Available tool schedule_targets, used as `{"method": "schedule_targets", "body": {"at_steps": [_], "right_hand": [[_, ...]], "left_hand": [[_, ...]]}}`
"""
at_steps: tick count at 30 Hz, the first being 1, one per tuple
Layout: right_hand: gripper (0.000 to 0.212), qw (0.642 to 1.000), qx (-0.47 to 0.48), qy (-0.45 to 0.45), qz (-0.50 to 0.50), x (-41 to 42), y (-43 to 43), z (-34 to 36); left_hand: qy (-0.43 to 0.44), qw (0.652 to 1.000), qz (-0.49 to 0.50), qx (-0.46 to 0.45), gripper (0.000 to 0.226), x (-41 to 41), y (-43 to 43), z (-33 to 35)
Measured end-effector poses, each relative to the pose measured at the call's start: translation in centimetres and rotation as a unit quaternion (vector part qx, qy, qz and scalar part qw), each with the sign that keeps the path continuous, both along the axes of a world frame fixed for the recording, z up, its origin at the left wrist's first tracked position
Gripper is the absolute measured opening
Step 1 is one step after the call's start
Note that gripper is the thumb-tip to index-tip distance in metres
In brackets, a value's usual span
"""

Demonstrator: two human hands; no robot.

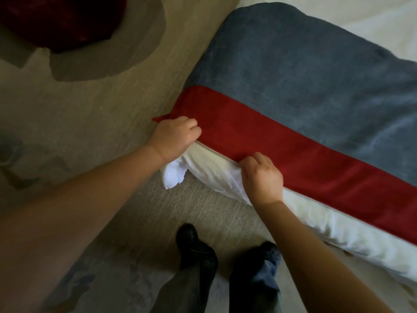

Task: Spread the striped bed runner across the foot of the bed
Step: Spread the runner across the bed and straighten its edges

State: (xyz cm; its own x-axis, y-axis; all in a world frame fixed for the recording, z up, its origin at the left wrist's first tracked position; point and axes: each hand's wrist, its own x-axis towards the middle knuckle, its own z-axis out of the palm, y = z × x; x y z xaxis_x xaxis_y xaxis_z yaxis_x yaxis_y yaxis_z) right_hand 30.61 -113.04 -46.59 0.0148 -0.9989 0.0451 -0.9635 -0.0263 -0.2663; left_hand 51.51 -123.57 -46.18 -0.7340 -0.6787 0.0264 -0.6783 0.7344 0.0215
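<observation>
Runner (293, 98) lies across the foot of the bed (352, 233), red stripe along the near edge, blue beyond. Your left hand (174, 137) grips its red end at the corner; your right hand (261, 175) pinches the red edge.

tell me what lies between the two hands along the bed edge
Head view: the red edge of the striped bed runner runs from the left hand to the right hand, with white bedding just below it.
</observation>
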Motion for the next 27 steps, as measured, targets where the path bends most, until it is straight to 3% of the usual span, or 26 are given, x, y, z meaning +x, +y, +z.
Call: {"method": "schedule_targets", "body": {"at_steps": [7, 11, 14, 21, 27], "right_hand": [[0.016, 0.993, 0.066, -0.044, -0.092, 1.4, 0.0, -0.7], [0.02, 0.998, 0.027, -0.031, -0.056, -1.2, 2.0, -0.3], [0.02, 0.996, 0.018, 0.006, -0.087, -5.6, 4.7, -0.3], [0.024, 0.986, 0.021, 0.06, -0.156, -17.2, 10.4, 0.2], [0.027, 0.997, -0.004, 0.012, -0.077, -21.1, 13.0, 0.4]], "left_hand": [[0.019, 0.995, 0.089, 0.046, 0.026, 1.1, 3.9, -0.5], [0.043, 0.997, 0.045, 0.048, 0.016, -1.8, 6.2, -0.4], [0.067, 0.995, -0.005, 0.073, 0.016, -7.1, 6.7, 0.1], [0.015, 0.986, -0.154, 0.066, 0.009, -18.6, 8.4, 0.8], [-0.041, 0.989, -0.131, 0.059, 0.025, -20.3, 9.8, 1.1]]}}
